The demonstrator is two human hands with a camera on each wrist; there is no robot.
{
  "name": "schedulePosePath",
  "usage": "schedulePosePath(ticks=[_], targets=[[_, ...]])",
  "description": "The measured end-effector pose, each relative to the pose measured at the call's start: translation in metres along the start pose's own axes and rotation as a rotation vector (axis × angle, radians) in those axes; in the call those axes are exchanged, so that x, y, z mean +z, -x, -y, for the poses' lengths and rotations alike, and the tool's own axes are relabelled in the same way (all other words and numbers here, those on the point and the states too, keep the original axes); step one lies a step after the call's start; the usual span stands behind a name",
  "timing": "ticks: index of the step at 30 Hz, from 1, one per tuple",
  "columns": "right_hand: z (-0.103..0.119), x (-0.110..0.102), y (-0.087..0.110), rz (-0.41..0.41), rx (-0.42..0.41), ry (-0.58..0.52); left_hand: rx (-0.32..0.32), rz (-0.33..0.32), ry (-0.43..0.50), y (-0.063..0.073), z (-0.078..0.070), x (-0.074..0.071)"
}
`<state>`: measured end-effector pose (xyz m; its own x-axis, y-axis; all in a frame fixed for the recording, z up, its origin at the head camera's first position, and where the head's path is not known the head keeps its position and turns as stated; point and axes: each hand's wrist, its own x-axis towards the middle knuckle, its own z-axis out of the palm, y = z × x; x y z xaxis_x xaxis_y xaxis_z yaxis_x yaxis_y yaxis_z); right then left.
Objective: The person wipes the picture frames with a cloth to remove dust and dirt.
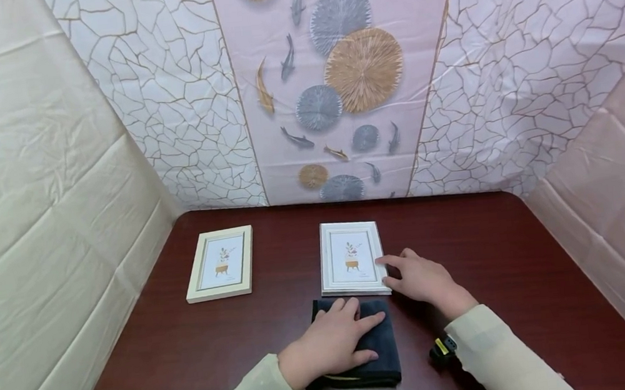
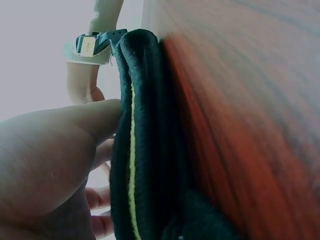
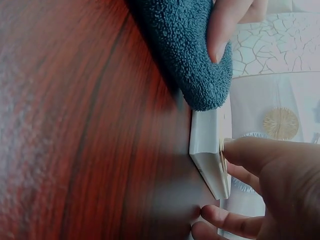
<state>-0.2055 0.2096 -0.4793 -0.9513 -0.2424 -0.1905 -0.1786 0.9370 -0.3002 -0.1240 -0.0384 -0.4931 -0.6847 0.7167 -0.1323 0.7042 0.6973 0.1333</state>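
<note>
My left hand (image 1: 334,338) rests with spread fingers on a folded dark grey towel (image 1: 382,342) near the front of the table. In the left wrist view the towel (image 2: 150,130) shows stacked folds and a yellow-green edge stripe. Just beyond it lies a white picture frame (image 1: 326,262) with a print of a plant in an orange pot. My right hand (image 1: 425,279) is at the frame's right side, thumb and index finger touching its border. The right wrist view shows the thumb on top of the white frame (image 3: 206,132), with other fingers low beside its edge.
A cream picture frame (image 1: 245,258) with a similar print lies flat on the left of the dark red wooden table (image 1: 153,361). Patterned cloth (image 1: 191,106) hangs behind the table, and plain cloth (image 1: 36,203) hangs along both sides.
</note>
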Motion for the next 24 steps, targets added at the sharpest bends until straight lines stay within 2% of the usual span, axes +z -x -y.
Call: schedulePosePath(ticks=[10,24], targets=[[0.000,-0.002,-0.001,0.007,-0.004,0.034,-0.013,0.016,0.013,-0.001,0.003,0.002],[-0.029,-0.015,0.007,0.017,0.002,0.059,-0.027,0.019,0.007,-0.001,0.001,0.001]])
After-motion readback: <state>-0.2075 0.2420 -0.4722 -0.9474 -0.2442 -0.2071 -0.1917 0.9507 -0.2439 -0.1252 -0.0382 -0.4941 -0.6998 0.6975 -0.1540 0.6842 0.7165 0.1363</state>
